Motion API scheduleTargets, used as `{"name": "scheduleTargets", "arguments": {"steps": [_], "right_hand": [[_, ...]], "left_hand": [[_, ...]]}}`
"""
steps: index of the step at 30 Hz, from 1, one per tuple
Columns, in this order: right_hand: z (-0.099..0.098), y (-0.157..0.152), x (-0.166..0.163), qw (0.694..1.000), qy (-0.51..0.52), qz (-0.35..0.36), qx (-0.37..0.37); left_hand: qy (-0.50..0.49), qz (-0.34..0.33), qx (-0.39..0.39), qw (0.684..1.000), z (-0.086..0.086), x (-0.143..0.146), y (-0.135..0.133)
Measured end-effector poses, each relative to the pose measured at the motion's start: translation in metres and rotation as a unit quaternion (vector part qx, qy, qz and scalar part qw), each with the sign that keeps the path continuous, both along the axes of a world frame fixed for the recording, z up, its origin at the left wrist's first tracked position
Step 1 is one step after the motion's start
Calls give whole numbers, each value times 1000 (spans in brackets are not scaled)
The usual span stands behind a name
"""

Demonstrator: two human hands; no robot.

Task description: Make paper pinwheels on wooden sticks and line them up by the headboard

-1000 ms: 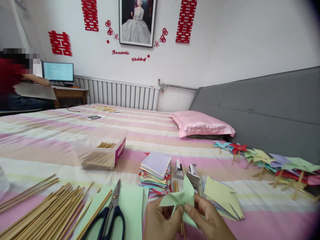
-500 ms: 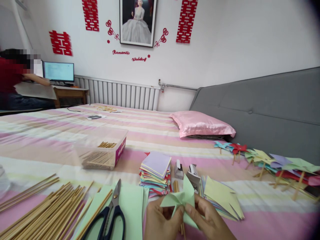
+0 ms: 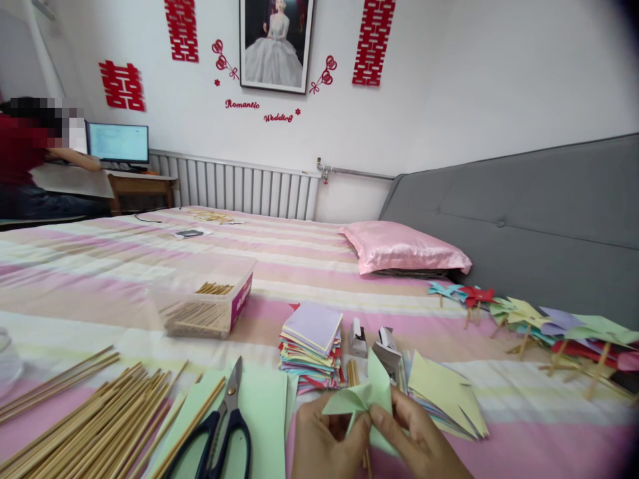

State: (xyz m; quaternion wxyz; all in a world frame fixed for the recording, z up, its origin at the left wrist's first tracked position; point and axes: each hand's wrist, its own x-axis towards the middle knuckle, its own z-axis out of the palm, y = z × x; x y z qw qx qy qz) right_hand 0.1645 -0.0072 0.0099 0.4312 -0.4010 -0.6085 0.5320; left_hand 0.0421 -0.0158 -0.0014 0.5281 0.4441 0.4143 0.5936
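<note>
Since the earlier frame the two hands and the folded green paper pinwheel (image 3: 380, 388) had shifted very slightly to the right; the things on the bed (image 3: 299, 269) lay where they had been. The left hand (image 3: 327, 442) and the right hand (image 3: 419, 436) gripped the pinwheel between them, low in front of the wearer, the fingers closed on the paper and both thumbs pressed near its middle. One matte, pointed blade stood upright, while another curled over towards the left hand.

Beneath the paper, slim round wooden sticks (image 3: 353, 372) ran between the hands. Just beyond the left hand rose an uneven stack of coloured paper squares (image 3: 313, 329), a smooth lilac one on top. Near the right hand lay flat squares with slits cut inward (image 3: 444, 386), pale yellow uppermost.

To the left, steel-bladed scissors (image 3: 232, 392) with dark looped handles rested on flat green sheets (image 3: 264, 416), next to a loose fan of straight bamboo-like sticks (image 3: 94, 429). Farther back stood a clear plastic box (image 3: 241, 303) holding shorter sticks. At the far right, finished pinwheels (image 3: 524, 311) on sticks lined up beside the padded grey headboard (image 3: 524, 199), and a glossy pink pillow (image 3: 404, 246) lay beyond them.
</note>
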Motion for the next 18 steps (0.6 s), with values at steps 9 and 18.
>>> {"name": "scheduleTargets", "arguments": {"steps": [9, 18], "right_hand": [[-5, 4, 1, 998, 37, -5, -53], [3, 0, 0, 984, 142, 9, -103]], "left_hand": [[-59, -36, -44, 997, 0, 0, 1], [-126, -29, -72, 989, -13, -4, 6]]}}
